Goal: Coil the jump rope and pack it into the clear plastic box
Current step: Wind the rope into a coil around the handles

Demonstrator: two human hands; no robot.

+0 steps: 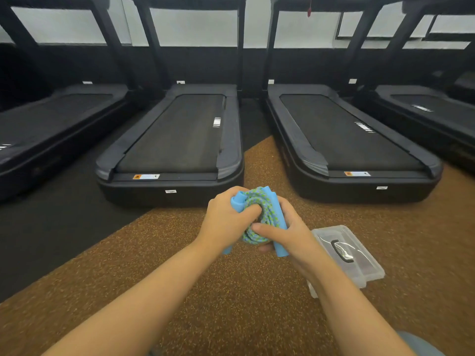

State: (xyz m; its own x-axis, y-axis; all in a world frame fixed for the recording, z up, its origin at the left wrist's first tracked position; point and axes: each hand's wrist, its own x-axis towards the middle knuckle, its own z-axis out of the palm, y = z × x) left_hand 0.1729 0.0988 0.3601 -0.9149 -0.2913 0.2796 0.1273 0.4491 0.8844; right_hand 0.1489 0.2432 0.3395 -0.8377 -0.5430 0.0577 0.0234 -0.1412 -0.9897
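Hands meet in mid-air above the brown speckled floor (231, 291), both wrapped round the jump rope (264, 209), which is bundled into a tight coil of blue-and-green braided cord. The left hand (226, 217) grips the bundle from the left, its fingers curled behind and its thumb pressed across the front of the coils. One blue foam handle (237, 200) pokes out above this hand, and its lower end shows below the wrist. The right hand (288, 232) holds the bundle from the right, thumb laid across the lower coils and fingers curled round the back of the second blue foam handle (277, 219), which runs almost upright along the right side of the coil and sticks out below the palm. The rope is lifted off the floor and touches nothing but the two hands. The clear plastic box (370, 268) lies flat on the brown floor just right of the hands, apart from the rope, its near-left corner hidden behind the right forearm. Its lid faces up with a black carrying handle (340, 253) on top, and whether the lid is latched cannot be told. Along the far edge of the brown floor stand two black treadmills (177, 134), with more at either side, and a black floor strip (51, 240) borders the brown floor on its left edge.
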